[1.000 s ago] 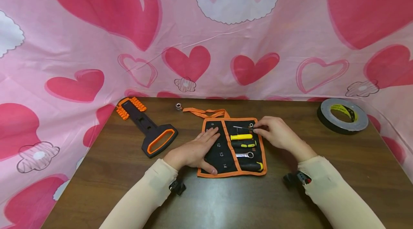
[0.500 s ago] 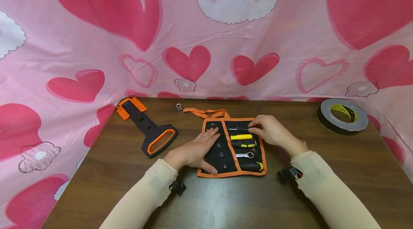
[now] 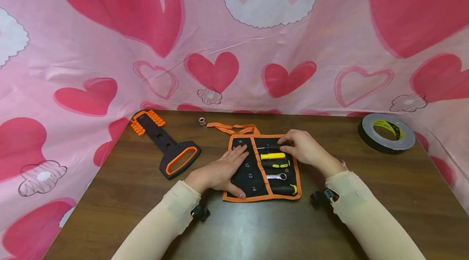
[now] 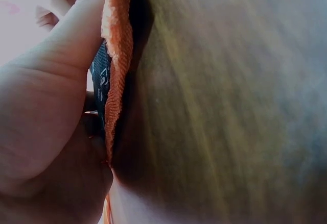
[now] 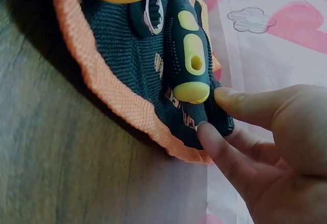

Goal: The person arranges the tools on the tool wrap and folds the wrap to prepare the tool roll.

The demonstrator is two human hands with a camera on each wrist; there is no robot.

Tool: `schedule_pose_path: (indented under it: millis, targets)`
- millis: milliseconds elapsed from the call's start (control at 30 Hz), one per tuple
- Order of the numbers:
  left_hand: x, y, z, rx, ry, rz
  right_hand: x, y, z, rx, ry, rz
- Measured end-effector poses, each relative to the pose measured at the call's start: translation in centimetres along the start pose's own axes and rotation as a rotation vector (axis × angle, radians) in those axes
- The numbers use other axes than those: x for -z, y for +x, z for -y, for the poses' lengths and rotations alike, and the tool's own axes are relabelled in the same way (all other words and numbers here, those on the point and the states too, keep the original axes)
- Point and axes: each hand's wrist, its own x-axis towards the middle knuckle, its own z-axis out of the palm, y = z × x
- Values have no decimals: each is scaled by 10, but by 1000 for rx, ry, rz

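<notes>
A black tool pouch with orange trim [image 3: 253, 188] lies unrolled on the table, its left flap printed with numbers. Fingers spread, my left hand [image 3: 220, 170] rests flat on that flap; in the left wrist view the palm lies along the orange edge [image 4: 117, 60]. At the pouch's upper right, my right hand [image 3: 305, 149] pinches a thin black-handled screwdriver [image 5: 223, 101] between thumb and fingers, its shaft pointing left toward the pocket edge. Below it in the pockets sit a yellow handle [image 3: 272, 156], a black-and-yellow screwdriver [image 5: 186, 50], a ring wrench [image 3: 277, 176] and another black-and-yellow handle [image 3: 287, 188].
A black and orange tool with a loop handle [image 3: 176, 158] lies to the left. A small metal socket [image 3: 202, 120] sits by the pouch's orange strap [image 3: 234, 128]. A roll of tape [image 3: 388, 146] lies at the back right. Pink heart-patterned cloth [image 3: 286, 48] hangs behind the table.
My right hand has moved left with the screwdriver, whose shaft now lies nearer the pouch's middle orange band. My left hand has stayed in place on the flap.
</notes>
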Motion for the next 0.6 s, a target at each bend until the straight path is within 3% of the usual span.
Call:
schedule_pose_path:
  millis: [333,600]
  targets:
    - [0,-1,-2,-7,-4,1,-4,0,5,-17,39,17]
    - [1,-2,-1,-26,-10,1,-6,2,1,55,27,5]
